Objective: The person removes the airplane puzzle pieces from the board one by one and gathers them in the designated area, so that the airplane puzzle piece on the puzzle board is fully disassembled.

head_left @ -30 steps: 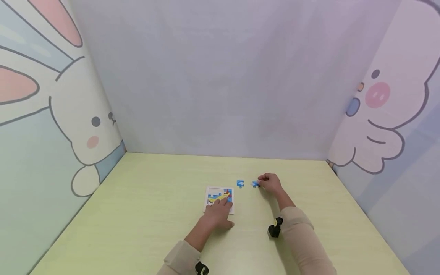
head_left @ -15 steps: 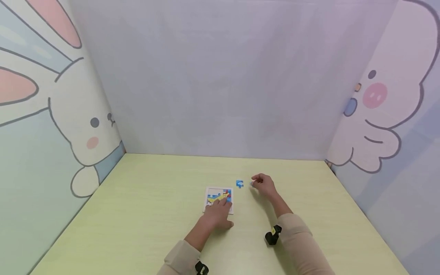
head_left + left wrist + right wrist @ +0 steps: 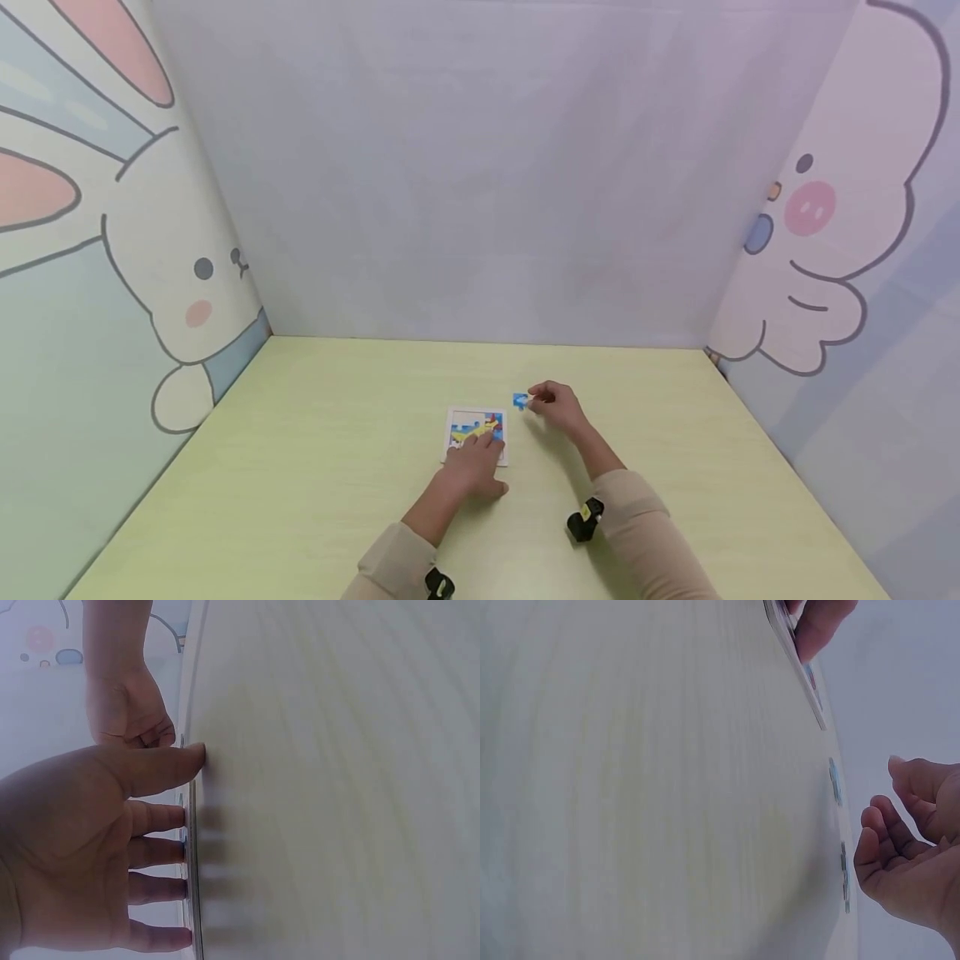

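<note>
My left hand [image 3: 474,467] rests with straight fingers on a small white-framed jigsaw puzzle [image 3: 447,435], covering its lower part. Yellow, blue and red pieces show in the puzzle, and a pale bare area lies at its upper left. Right of the frame, my right hand [image 3: 558,408] hovers low with its fingertips beside a blue and white puzzle piece [image 3: 520,401]. In the right wrist view that hand's fingers are loosely bent and nothing shows between them. Two flat pieces lie on the table there, the nearer puzzle piece [image 3: 845,876] below the hand; the head view hides this one.
The pale yellow table [image 3: 337,417] reaches back to a plain grey-white curtain [image 3: 480,208]. Side walls with a cartoon rabbit [image 3: 180,275] and a cartoon pig [image 3: 840,208] border it. A black wrist device [image 3: 587,521] sits at the right cuff.
My right hand has moved left from the right-hand puzzle piece, now hidden from the head view, to the left one. My left hand keeps its place on the puzzle.
</note>
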### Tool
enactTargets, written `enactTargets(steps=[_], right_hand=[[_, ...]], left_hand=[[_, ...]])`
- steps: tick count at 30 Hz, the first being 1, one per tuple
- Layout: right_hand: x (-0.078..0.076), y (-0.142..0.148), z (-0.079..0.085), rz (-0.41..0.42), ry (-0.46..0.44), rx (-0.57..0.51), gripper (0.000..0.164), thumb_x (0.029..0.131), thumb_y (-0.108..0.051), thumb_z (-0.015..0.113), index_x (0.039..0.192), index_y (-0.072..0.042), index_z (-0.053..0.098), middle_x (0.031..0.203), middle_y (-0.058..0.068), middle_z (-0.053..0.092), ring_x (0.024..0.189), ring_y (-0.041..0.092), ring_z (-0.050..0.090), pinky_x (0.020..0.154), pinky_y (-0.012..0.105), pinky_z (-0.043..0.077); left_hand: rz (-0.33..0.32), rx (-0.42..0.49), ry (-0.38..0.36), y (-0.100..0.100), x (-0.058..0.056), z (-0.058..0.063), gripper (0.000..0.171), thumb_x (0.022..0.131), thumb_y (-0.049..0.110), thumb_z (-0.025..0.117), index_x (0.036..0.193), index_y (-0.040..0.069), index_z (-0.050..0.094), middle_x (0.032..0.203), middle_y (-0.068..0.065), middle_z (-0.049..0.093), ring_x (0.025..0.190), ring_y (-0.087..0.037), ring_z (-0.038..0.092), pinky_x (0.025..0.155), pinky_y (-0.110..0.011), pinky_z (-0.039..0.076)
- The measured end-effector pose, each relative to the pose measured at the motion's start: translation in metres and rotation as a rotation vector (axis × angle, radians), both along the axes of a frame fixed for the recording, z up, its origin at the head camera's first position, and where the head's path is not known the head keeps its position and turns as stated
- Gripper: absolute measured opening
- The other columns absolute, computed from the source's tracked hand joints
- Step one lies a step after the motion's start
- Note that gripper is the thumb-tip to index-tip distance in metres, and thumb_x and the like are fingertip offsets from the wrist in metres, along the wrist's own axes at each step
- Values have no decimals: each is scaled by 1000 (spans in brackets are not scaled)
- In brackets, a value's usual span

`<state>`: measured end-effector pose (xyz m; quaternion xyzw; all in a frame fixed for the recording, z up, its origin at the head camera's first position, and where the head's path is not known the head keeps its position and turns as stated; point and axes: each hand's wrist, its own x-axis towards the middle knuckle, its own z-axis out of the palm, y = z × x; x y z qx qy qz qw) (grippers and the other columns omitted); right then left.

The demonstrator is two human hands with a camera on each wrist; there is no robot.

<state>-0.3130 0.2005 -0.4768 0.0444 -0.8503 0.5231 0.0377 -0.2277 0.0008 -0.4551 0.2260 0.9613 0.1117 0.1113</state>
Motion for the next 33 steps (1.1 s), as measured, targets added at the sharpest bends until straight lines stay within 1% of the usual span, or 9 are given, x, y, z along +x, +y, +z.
enactTargets(steps=[5,8,12,15,18,20,26,29,33], right_hand=[[4,-11,2,54,-9,-4,19,85,-3,66,101,6,63,84,6,60,74,17,52,62,28,43],[6,-16,2,57,-6,3,17,85,-2,65,100,5,63,83,5,60,74,17,52,61,28,43],[5,-23,0,67,-1,-25,19,84,-1,65,101,7,62,83,7,60,75,18,55,61,28,46],[1,-28,-3,113,-51,-53,23,85,-2,65,105,8,61,83,8,59,73,17,54,59,28,47],[-3,-31,-6,154,-115,-43,24,86,-4,64,108,6,61,84,7,59,69,16,52,58,27,47],[-5,-31,-8,165,-139,-33,23,86,-5,64,108,4,62,85,6,59,69,16,51,58,26,45],[-7,-32,-7,202,-132,47,19,85,-6,66,104,0,65,83,6,57,73,18,49,62,28,43],[-8,-34,-5,221,-132,93,18,84,-6,67,101,-1,66,82,5,56,74,18,49,64,29,42],[-9,-36,-5,232,-149,123,18,83,-5,67,101,-2,67,81,4,55,74,18,48,65,29,41]], left_hand=[[1,-18,9,0,0,-2,67,79,40,71,134,10,48,140,-9,40,126,-33,37,93,-57,35],[-12,-13,11,0,2,-1,67,79,40,70,134,9,48,140,-9,40,126,-33,37,92,-57,35],[-20,-6,15,0,3,1,66,79,39,71,134,9,48,140,-9,40,126,-33,37,92,-57,35],[-14,-8,13,-2,2,3,67,78,39,71,134,10,47,140,-9,40,126,-32,37,92,-57,35],[-16,-9,15,-4,0,3,68,78,39,71,134,10,47,140,-9,40,126,-32,37,92,-57,35],[-21,-9,20,-3,-1,2,68,78,40,72,134,10,47,139,-9,41,125,-32,38,91,-57,35],[-33,-20,37,-1,-6,0,70,77,41,72,134,9,47,138,-8,41,123,-32,39,89,-58,36],[-34,-33,30,-1,-8,-2,72,77,41,72,135,9,45,140,-7,40,125,-31,38,90,-58,36],[-28,-32,15,-1,-9,-6,73,77,41,72,136,9,44,140,-8,39,126,-32,37,91,-58,36]])
